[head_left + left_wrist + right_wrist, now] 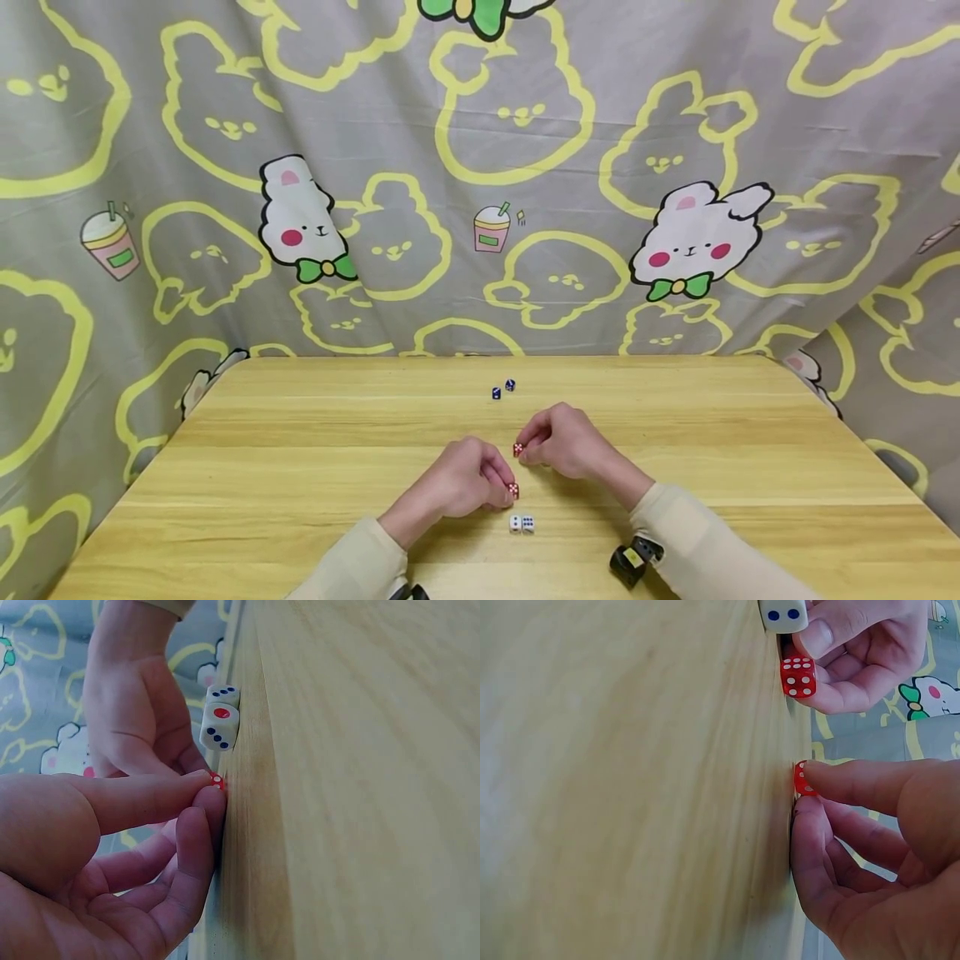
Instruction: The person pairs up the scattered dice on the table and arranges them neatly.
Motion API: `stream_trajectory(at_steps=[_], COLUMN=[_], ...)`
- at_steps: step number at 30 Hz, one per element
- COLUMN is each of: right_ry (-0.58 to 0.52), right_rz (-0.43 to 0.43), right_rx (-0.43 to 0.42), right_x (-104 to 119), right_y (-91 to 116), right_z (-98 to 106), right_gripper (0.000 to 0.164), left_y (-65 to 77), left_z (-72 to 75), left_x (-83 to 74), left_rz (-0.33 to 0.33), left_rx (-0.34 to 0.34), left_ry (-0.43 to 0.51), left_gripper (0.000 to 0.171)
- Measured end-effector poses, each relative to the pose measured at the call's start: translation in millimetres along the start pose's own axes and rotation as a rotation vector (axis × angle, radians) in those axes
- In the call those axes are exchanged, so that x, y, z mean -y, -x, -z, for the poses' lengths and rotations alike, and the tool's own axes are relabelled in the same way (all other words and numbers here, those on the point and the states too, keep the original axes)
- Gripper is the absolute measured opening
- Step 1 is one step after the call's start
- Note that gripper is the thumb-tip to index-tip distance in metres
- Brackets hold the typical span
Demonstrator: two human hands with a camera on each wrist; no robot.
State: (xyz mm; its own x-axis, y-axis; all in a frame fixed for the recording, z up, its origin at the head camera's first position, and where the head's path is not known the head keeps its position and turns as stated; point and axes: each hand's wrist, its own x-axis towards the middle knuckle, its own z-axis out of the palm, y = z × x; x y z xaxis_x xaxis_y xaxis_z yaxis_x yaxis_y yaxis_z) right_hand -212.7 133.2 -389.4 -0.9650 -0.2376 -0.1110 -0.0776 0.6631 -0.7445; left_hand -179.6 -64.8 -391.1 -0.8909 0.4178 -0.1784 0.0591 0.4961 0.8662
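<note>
My left hand [470, 477] pinches a red die [513, 490] between thumb and fingers, low over the wooden table. Farther back and slightly right, my right hand [567, 442] pinches a second red die [518, 449]. White pips show on both; the right wrist view shows the left hand's red die [798, 677] with two faces turned to the camera. Two white dice [522, 524] sit side by side just in front of the left hand. In the left wrist view, one white die [220, 726] shows a red single pip and blue pips.
Two dark blue dice [503, 389] lie near the far edge of the wooden table [300, 433]. Behind the table hangs a grey curtain [465, 283] with yellow outlines and cartoon animals. A black wrist device [628, 566] sits at the right sleeve.
</note>
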Motion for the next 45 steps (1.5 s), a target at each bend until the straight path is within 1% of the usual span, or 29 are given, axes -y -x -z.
stream_trajectory(at_steps=[6, 13, 17, 22, 28, 38, 45], right_ry=[0.004, -0.009, -0.017, -0.044, -0.073, -0.149, -0.165], right_rz=[0.034, 0.028, 0.039, 0.046, 0.056, 0.025, 0.021], right_rx=[-0.011, -0.01, -0.01, 0.018, 0.048, 0.087, 0.1], right_x=[-1.5, -3.0, -3.5, -5.9, -8.2, -10.1, -10.2], right_y=[1.0, 4.1, 6.7, 12.4, 20.8, 33.1, 39.8], right_z=[1.7, 4.3, 5.8, 7.9, 9.6, 8.4, 7.9], right_gripper=[0.009, 0.008, 0.007, 0.007, 0.009, 0.009, 0.008], left_y=[0.2, -0.1, 0.4, 1.7, 2.6, 2.5, 1.6], left_z=[0.0, -1.4, -1.0, -0.9, -0.7, 0.2, -1.0], left_x=[-0.6, 0.3, 0.2, -0.3, 0.5, 1.0, 1.0], left_rz=[-0.001, -0.005, 0.0, 0.015, 0.005, -0.005, -0.009], left_rx=[0.002, 0.0, -0.004, -0.003, -0.01, -0.004, -0.007], left_ry=[0.011, 0.006, -0.001, 0.003, 0.009, 0.013, 0.0], left_gripper=[0.015, 0.015, 0.015, 0.015, 0.015, 0.015, 0.016])
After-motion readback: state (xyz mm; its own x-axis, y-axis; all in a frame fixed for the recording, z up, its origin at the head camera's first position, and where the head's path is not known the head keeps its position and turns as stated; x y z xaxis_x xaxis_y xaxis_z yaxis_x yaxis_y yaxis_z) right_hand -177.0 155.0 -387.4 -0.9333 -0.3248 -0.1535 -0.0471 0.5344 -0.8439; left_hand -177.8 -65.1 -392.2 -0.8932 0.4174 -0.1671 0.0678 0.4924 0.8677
